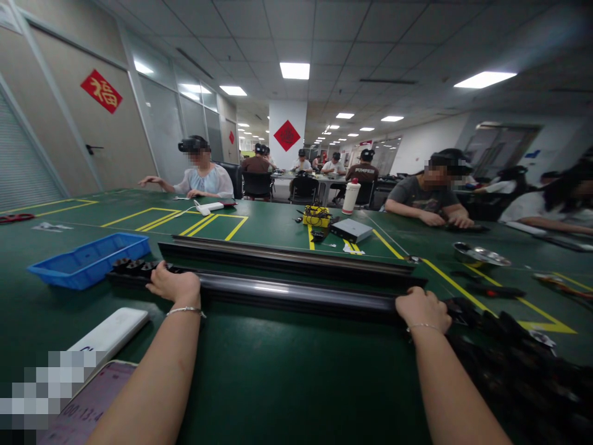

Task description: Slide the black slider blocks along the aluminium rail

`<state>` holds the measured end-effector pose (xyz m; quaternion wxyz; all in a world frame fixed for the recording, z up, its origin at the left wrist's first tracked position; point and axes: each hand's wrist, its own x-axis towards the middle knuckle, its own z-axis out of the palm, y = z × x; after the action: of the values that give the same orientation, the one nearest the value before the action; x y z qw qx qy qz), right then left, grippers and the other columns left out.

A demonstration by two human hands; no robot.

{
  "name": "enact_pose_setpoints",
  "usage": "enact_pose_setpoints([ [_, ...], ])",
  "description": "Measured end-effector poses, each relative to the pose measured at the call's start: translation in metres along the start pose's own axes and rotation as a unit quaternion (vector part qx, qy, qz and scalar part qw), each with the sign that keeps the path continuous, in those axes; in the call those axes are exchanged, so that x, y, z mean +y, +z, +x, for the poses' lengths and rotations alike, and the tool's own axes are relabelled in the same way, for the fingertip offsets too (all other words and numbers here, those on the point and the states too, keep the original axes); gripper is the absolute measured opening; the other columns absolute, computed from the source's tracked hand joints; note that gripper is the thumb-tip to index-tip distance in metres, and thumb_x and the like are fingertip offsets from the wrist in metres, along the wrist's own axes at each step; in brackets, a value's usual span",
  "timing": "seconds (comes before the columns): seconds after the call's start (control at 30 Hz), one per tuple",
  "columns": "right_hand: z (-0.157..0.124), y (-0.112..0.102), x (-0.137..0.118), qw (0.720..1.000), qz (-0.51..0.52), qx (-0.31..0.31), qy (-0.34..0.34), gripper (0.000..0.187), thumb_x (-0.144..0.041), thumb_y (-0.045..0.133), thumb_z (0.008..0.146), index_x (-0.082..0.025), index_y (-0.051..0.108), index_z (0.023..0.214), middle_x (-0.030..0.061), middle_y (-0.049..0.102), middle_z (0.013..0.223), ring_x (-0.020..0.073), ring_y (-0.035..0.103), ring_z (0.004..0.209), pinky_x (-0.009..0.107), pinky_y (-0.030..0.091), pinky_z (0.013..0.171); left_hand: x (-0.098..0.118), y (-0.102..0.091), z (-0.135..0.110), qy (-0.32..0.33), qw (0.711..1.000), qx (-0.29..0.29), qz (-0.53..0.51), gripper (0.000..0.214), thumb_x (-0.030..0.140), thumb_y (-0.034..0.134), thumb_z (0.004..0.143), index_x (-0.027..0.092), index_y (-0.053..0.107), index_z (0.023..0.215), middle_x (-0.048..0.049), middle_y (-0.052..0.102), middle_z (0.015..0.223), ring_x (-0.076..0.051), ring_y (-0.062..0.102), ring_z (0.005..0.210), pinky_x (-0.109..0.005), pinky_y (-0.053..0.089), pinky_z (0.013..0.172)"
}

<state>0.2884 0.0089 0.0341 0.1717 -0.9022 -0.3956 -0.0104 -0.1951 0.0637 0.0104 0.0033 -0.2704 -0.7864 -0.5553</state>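
A long black rail [296,293] with a glossy rounded top lies crosswise in front of me, close to the green table. My left hand [175,284] is closed around it toward its left end, fingers curled over the far side. Gripping the right end is my right hand [424,308], its fingertips partly hidden. Several small black parts [134,266] sit in a row at the rail's left end, beside my left hand. Just behind lies a second long black rail [287,256], roughly parallel and touched by neither hand.
A blue tray [88,262] stands at left, near a white box [109,330] and a phone [99,402]. Dark parts [514,364] are heaped at right, below a metal bowl [482,254]. A grey box [352,230] and bottle [351,196] stand farther back. People sit across the table.
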Motion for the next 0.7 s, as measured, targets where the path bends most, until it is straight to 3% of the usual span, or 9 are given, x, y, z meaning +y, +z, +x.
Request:
enact_pose_setpoints([
  [0.1, -0.002, -0.002, -0.002, 1.000, 0.001, 0.004, -0.009, 0.049, -0.031, 0.038, 0.078, -0.017, 0.058, 0.121, 0.0179, 0.052, 0.124, 0.0367, 0.047, 0.113, 0.049, 0.041, 0.087, 0.001, -0.004, 0.003, -0.007, 0.999, 0.047, 0.021, 0.057, 0.010, 0.055, 0.065, 0.004, 0.047, 0.121, -0.0230, 0.049, 0.128, -0.033, 0.038, 0.129, -0.055, 0.012, 0.112],
  [0.3, -0.004, -0.007, -0.007, 0.999, 0.001, -0.016, -0.030, 0.049, -0.029, 0.035, 0.080, -0.014, 0.057, 0.120, 0.0148, 0.054, 0.125, 0.0335, 0.052, 0.109, 0.047, 0.044, 0.086, -0.003, -0.006, 0.011, -0.026, 0.996, 0.082, -0.007, 0.047, 0.017, 0.053, 0.071, 0.006, 0.049, 0.117, -0.0195, 0.052, 0.125, -0.032, 0.043, 0.125, -0.055, 0.014, 0.112],
  [0.5, -0.003, -0.005, -0.002, 0.999, 0.004, 0.025, -0.034, 0.043, -0.026, 0.037, 0.079, -0.016, 0.060, 0.115, 0.0123, 0.057, 0.124, 0.0318, 0.050, 0.112, 0.047, 0.042, 0.089, -0.006, -0.005, 0.014, -0.042, 0.995, 0.089, -0.033, 0.046, 0.018, 0.057, 0.066, 0.012, 0.050, 0.111, -0.0155, 0.053, 0.125, -0.035, 0.041, 0.127, -0.057, 0.014, 0.112],
  [0.7, -0.005, -0.001, -0.006, 0.998, 0.016, 0.049, -0.025, 0.045, -0.026, 0.036, 0.081, -0.014, 0.056, 0.119, 0.0147, 0.055, 0.124, 0.0304, 0.053, 0.110, 0.048, 0.041, 0.090, -0.007, -0.004, 0.015, -0.043, 0.996, 0.079, -0.007, 0.052, 0.014, 0.059, 0.061, 0.010, 0.049, 0.112, -0.0166, 0.051, 0.126, -0.032, 0.042, 0.126, -0.050, 0.012, 0.114],
])
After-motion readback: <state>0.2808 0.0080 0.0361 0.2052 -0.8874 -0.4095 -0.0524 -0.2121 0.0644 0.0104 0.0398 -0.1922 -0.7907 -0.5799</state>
